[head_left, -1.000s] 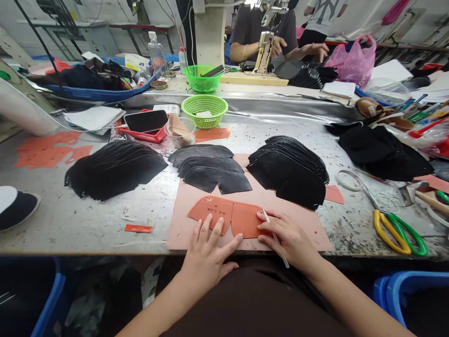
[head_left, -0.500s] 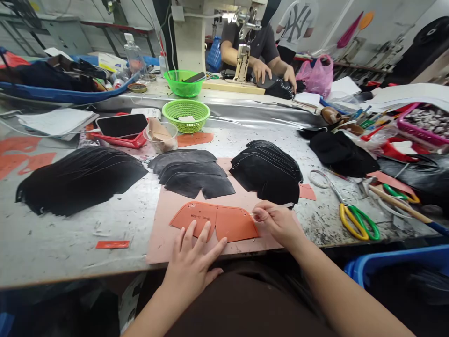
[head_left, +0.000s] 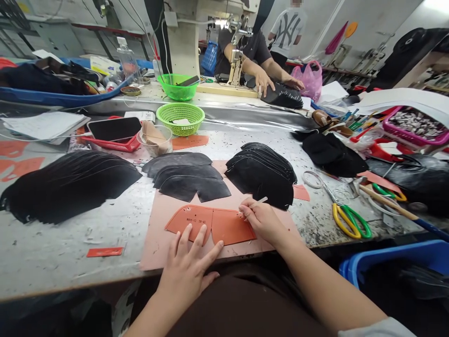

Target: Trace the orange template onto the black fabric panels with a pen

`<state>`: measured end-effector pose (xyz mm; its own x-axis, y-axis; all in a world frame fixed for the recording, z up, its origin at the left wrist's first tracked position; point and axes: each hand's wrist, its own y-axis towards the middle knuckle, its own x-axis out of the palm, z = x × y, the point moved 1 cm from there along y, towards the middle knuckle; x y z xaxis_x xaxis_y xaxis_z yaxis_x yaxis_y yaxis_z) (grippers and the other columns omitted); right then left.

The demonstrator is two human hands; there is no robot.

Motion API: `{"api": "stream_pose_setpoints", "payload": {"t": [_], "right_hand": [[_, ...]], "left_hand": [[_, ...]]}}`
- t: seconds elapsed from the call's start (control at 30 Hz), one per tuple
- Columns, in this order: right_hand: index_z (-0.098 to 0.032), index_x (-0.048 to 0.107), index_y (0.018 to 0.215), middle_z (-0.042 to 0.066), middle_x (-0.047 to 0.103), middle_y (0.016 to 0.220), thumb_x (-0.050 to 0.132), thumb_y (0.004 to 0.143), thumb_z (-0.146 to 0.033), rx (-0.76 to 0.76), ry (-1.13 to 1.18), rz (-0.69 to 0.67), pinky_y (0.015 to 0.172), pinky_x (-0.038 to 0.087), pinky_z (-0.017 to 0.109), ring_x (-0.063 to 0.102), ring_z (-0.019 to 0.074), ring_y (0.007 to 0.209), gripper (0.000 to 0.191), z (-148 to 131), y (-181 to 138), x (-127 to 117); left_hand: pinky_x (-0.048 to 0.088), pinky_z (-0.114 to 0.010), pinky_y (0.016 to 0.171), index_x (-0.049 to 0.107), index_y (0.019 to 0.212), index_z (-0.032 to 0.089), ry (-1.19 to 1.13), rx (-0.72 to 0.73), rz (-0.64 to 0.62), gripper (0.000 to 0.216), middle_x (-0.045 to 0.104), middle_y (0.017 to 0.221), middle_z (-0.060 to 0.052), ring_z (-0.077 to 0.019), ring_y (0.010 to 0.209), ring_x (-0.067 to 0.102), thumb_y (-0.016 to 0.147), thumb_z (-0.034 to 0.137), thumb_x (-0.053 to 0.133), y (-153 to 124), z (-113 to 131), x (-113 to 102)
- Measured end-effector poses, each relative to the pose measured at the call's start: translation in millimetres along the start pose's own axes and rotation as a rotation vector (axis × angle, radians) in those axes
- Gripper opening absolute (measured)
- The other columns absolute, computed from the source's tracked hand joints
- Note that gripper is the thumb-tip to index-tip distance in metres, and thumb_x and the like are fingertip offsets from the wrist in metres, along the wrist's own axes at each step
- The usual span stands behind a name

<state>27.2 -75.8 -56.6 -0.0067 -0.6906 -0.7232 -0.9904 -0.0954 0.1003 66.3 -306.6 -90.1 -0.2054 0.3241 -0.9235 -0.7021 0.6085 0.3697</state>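
My left hand [head_left: 187, 262] lies with spread fingers on an orange template [head_left: 229, 229], pressing it against a pink board [head_left: 154, 243]. The template carries printed marks and small holes near its upper corners. Pinched in my right hand [head_left: 261, 220] is a thin whitish marking pen [head_left: 262, 200], its tip hidden by the fingers at the template's upper right edge. Just behind lie overlapping black leather pieces [head_left: 194, 187]. Fanned stacks of black pieces rest to the left [head_left: 70, 185] and to the right [head_left: 261, 178].
Scissors [head_left: 345, 217] with yellow and green handles lie right, near a wooden-handled hammer [head_left: 389, 201]. Green baskets [head_left: 180, 119], a clear cup [head_left: 155, 140] and a phone [head_left: 114, 128] stand behind. A co-worker's hands [head_left: 263, 79] hold black material at a sewing machine [head_left: 236, 65].
My right hand has shifted slightly left over the template's upper right corner, with the pen more upright. My left hand stays put. The co-worker's hands have moved on the black material.
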Motion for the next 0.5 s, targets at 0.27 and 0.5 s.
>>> {"api": "stream_pose_setpoints", "payload": {"t": [0.27, 0.5], "right_hand": [[-0.019, 0.054, 0.075, 0.001, 0.061, 0.065, 0.039, 0.089, -0.032, 0.000, 0.109, -0.002, 0.059, 0.042, 0.024, 0.059, 0.0150, 0.061, 0.025, -20, 25, 12], [-0.019, 0.059, 0.083, 0.002, 0.065, 0.075, 0.043, 0.090, -0.024, -0.183, -0.034, -0.283, 0.062, 0.037, 0.024, 0.060, 0.0161, 0.071, 0.018, -70, 64, 62]], "left_hand": [[0.023, -0.049, 0.096, 0.052, 0.120, 0.045, 0.029, 0.009, -0.033, 0.062, 0.050, 0.129, -0.006, -0.0356, 0.115, 0.042, 0.062, 0.061, 0.069, -2, 1, -2], [0.025, -0.049, 0.093, 0.048, 0.122, 0.046, 0.071, 0.015, -0.059, 0.067, 0.048, 0.131, -0.006, -0.0357, 0.115, 0.041, 0.061, 0.063, 0.069, -5, 1, -3]]}}
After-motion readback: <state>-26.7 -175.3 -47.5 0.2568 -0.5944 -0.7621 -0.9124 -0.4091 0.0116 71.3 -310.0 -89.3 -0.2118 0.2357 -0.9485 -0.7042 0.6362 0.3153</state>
